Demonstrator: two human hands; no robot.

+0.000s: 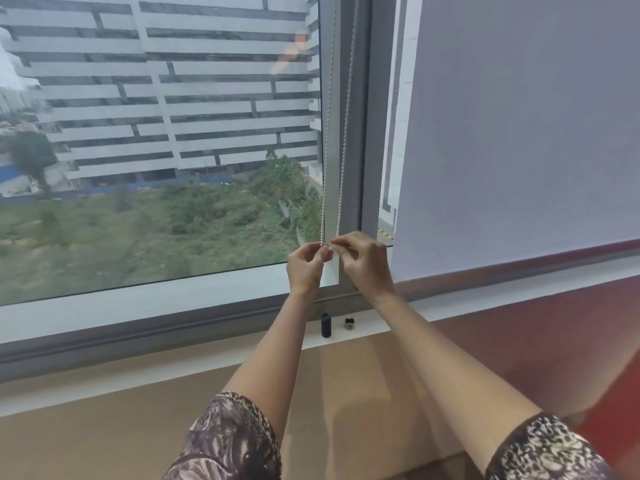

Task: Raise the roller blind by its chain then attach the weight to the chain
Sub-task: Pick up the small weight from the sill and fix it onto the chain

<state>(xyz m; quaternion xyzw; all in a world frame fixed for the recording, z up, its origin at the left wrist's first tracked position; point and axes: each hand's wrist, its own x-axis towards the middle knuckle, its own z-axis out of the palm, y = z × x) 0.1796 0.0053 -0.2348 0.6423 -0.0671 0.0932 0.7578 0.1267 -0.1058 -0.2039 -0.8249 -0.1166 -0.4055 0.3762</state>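
A white bead chain (341, 174) hangs as two strands down the grey window frame (363, 133). My left hand (306, 268) pinches the bottom of the left strand. My right hand (365, 263) pinches the bottom of the right strand, close beside the left hand. On the sill below lie a dark blue cylindrical weight (326, 324), upright, and a small grey piece with a dark top (349, 323) just to its right. The left window pane shows no blind. A grey roller blind (519, 116) covers the right window down to near the sill.
The white window sill (173, 306) runs across below the glass. Beneath it is a beige wall, with red wall on the right. Outside are a large building and greenery. My patterned sleeves show at the bottom.
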